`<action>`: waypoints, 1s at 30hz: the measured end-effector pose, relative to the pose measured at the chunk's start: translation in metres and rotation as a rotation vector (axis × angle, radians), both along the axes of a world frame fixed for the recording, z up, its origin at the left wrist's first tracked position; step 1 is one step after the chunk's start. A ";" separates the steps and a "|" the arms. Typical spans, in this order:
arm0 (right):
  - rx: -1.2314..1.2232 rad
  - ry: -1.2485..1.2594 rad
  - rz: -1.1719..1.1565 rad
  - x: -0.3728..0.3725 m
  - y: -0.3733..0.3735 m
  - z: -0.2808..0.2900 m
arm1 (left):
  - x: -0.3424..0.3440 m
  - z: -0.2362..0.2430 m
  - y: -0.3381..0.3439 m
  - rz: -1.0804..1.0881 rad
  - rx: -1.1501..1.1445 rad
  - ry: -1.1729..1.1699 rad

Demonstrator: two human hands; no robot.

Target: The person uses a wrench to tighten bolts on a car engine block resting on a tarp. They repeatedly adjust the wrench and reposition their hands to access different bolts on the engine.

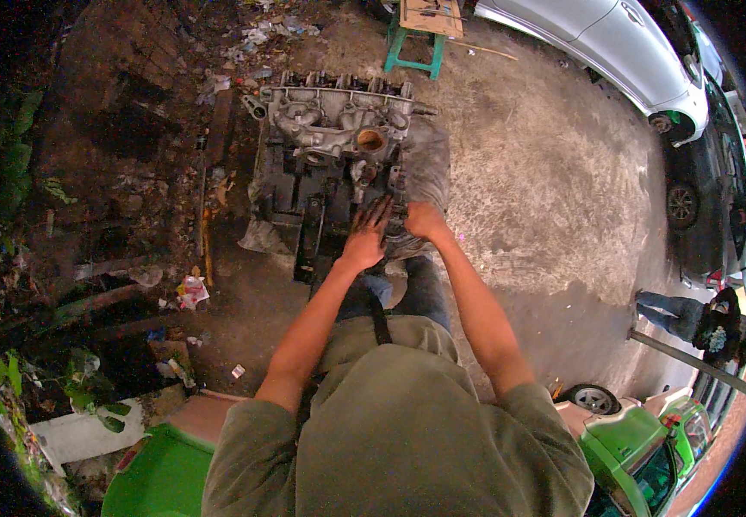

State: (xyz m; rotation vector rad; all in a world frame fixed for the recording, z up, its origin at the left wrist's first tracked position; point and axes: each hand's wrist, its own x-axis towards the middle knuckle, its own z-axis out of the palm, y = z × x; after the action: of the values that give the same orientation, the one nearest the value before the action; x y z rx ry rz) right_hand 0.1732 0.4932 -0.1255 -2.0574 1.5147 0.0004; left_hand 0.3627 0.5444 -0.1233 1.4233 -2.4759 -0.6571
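A greasy engine (291, 185) lies in front of me, with a grey metal manifold (300, 129) and a row of upright fittings along its far side. One round port (370, 140) on the manifold has a brownish inside. My left hand (368, 234), its fingers blackened and stretched out, lies flat on the dark near part of the engine. Beside it on the right, my right hand (425, 221) is closed at the engine's near right edge; what its fingers hold, if anything, is hidden. Grey cloth (427, 164) shows under the engine's right side.
Beyond the engine stands a green-legged stool (413, 52) with a wooden top and small items on it. A silver car (601, 39) is at the far right, a person (692, 319) farther right. Litter (190, 291) and plants lie left; green vehicle parts (162, 474) are behind me.
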 end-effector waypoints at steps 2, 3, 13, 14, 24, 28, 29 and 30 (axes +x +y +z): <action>0.115 -0.196 0.000 -0.006 -0.004 -0.009 | 0.000 -0.002 0.001 -0.005 0.005 -0.038; 0.229 -0.352 0.067 -0.014 -0.010 -0.013 | 0.000 -0.002 0.001 -0.012 0.080 -0.093; 0.906 -1.015 -0.410 -0.021 -0.007 -0.063 | 0.007 -0.003 -0.007 -0.056 0.179 -0.012; 0.936 -1.009 -0.477 -0.019 -0.007 -0.062 | 0.008 -0.004 -0.007 -0.060 0.171 -0.013; 0.956 -0.942 -0.785 -0.003 0.007 -0.056 | 0.002 -0.009 -0.004 -0.044 0.203 -0.100; 0.991 -0.932 -0.693 -0.016 0.008 -0.048 | 0.000 -0.006 -0.005 -0.030 0.190 -0.069; 1.005 -0.905 -0.686 -0.015 0.006 -0.043 | 0.000 -0.006 -0.005 -0.025 0.189 -0.058; 1.022 -0.864 -0.689 -0.012 0.002 -0.036 | 0.000 -0.006 -0.005 -0.022 0.213 -0.070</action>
State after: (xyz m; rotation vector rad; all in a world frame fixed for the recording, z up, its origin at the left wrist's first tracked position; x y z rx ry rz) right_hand 0.1611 0.4950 -0.1615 -0.5394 1.1661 -0.2785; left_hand 0.3627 0.5393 -0.1295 1.5172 -2.5421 -0.9154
